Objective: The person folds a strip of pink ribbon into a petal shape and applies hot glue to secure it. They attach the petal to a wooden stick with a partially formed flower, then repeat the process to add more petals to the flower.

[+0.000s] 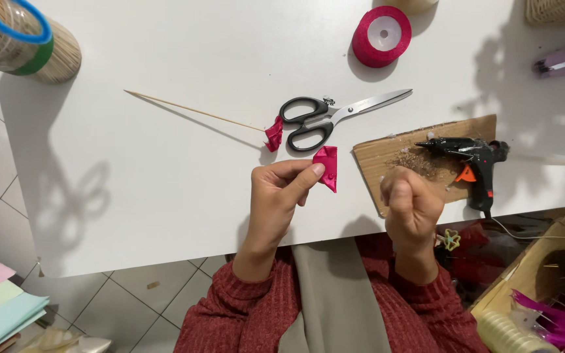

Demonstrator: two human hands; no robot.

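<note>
Left hand pinches a folded piece of magenta ribbon between thumb and forefinger, and we see it held just above the white table, near the front edge. Its long axis runs roughly up and down in the view, tilted slightly, and it sticks out to the right of the fingertips. Our right hand is clenched into a loose fist with nothing visible in it, apart from the ribbon, over the near corner of a wooden board bearing a black glue gun. Farther back lie black-handled scissors, a ribbon-tipped skewer and a magenta ribbon spool.
</note>
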